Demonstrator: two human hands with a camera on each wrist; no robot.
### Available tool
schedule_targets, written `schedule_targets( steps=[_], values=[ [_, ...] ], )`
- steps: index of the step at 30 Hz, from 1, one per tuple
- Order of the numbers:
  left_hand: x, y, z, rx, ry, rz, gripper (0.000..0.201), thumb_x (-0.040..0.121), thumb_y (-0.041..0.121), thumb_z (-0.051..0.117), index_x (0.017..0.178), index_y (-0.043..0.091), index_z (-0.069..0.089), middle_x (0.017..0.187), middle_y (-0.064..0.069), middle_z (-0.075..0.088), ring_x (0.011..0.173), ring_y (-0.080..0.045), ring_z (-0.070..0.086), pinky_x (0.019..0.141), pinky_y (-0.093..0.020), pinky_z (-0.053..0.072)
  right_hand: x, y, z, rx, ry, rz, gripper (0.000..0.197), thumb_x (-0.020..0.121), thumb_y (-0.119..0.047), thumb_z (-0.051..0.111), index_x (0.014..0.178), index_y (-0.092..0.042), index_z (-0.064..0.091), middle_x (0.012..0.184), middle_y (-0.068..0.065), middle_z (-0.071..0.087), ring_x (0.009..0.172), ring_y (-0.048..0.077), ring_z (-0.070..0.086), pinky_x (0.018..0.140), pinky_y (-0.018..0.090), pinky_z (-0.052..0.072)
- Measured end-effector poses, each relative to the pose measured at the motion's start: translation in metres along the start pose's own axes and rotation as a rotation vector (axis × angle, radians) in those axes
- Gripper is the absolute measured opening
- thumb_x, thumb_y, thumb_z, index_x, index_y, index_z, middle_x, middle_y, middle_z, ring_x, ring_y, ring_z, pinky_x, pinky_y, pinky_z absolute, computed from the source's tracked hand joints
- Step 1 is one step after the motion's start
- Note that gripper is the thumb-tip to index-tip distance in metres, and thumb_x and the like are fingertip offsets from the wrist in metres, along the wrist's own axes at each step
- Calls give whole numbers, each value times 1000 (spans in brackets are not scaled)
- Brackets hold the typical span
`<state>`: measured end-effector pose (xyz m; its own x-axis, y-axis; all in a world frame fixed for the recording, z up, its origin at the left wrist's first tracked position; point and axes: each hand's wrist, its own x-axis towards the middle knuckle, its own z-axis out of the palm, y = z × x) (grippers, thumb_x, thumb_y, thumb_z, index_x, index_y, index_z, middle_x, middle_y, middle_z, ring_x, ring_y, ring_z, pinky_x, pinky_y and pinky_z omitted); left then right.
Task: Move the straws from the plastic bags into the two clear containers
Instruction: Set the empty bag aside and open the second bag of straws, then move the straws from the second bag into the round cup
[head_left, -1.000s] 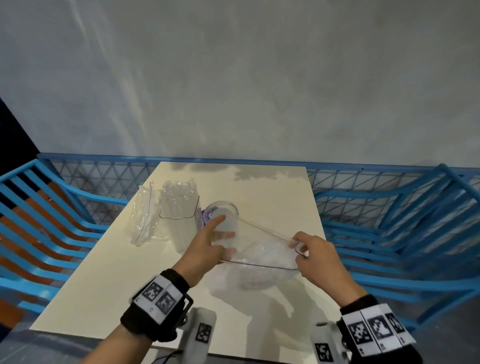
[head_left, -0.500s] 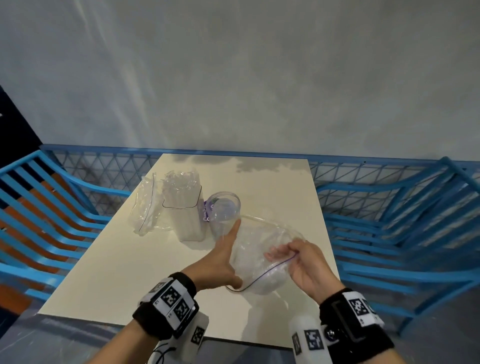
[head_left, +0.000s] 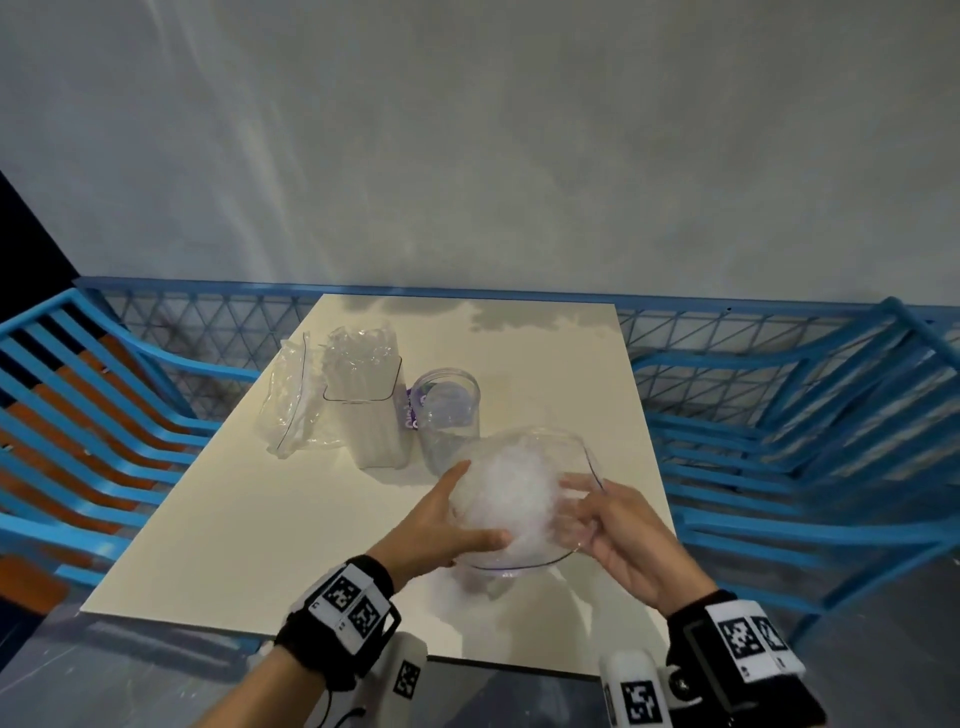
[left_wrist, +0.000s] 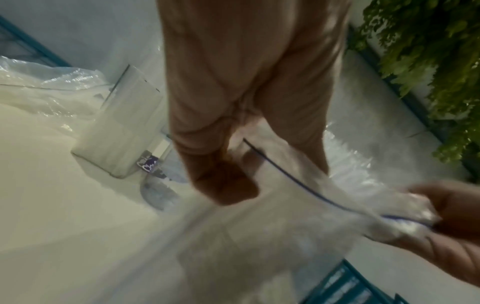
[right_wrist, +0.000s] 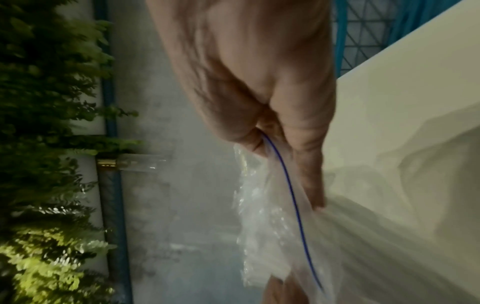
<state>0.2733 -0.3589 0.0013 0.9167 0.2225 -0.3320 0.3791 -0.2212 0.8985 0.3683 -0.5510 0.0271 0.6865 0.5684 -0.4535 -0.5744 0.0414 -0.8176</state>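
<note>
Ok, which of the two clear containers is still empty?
The round jar with the purple label; the rectangular container to its left already holds upright straws.

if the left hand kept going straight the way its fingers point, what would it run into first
Most likely the round clear plastic container. The left hand, holding the clear zip bag of straws, points away from the person toward the container, which stands just beyond the bag on the cream table. Depth is uncertain.

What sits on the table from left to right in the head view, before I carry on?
Empty plastic bag → square container filled with straws → round container → bag of straws, held open between the left hand and the right hand.
</note>
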Motion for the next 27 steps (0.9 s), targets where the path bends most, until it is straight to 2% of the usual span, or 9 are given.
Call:
schedule_targets(
  steps=[4,8,11,13,17,19,22,25,27],
  values=[
    [-2,5,-15,205,-71,9,117,58,37,90,144,48,12,137,6,28,127,-17,37,107,-34,39,-1,-7,1,10,-57,-14,44,79,27,27,105,11,60,76,21,70,62,27,71,57,31,60],
    [-2,6,1,-38,-24,260,82,54,14,91,121,36,48,117,3,61,109,-18,61,96,-37,52,4,2,9,-52,-71,13,56,78,21,28,124,-2,53,75,13,69,55,18,66,48,26,53],
    [-3,1,4,-133,224,371,49,61,13,87,99,23,57,92,-4,68,85,-14,66,78,-32,52,7,1,8,-243,-88,-105,48,80,-13,55,121,-39,56,104,3,67,85,25,64,66,34,54],
    [-3,-5,7,-234,326,384,45,63,17,85,97,23,56,91,-1,69,85,-14,67,73,-27,53,8,0,11,-335,-114,-73,31,82,-28,58,110,-41,62,115,-1,62,95,30,61,72,38,55],
    [-5,-16,6,-167,53,240,81,54,57,83,114,33,35,119,3,50,111,-14,57,79,-17,52,20,7,19,-152,-28,10,17,97,-16,45,96,-12,61,97,10,60,62,26,64,46,30,52],
    [-11,-17,-9,-114,-182,117,96,50,72,76,125,50,22,135,10,39,121,-15,51,81,-28,56,25,6,17,-68,53,2,21,100,-14,40,100,-3,58,93,17,61,64,30,65,52,41,59],
    [-17,-12,-34,-29,-288,46,113,54,55,85,134,66,6,150,18,18,139,-18,33,98,-41,47,32,5,9,-53,107,-14,21,100,-7,38,92,3,55,90,24,62,72,36,64,75,51,56],
    [-7,-8,-38,81,-143,117,132,48,35,94,142,54,4,154,14,16,143,-11,22,117,-39,29,30,9,20,-184,52,-4,23,97,-5,40,85,-2,60,72,12,67,58,26,67,51,31,54],
    [2,-5,-30,0,-165,174,136,44,26,96,146,45,8,152,8,24,141,-11,29,116,-42,32,27,15,32,-278,-12,0,22,94,-5,44,80,-5,61,65,5,64,52,20,60,46,26,49]
  ],
)
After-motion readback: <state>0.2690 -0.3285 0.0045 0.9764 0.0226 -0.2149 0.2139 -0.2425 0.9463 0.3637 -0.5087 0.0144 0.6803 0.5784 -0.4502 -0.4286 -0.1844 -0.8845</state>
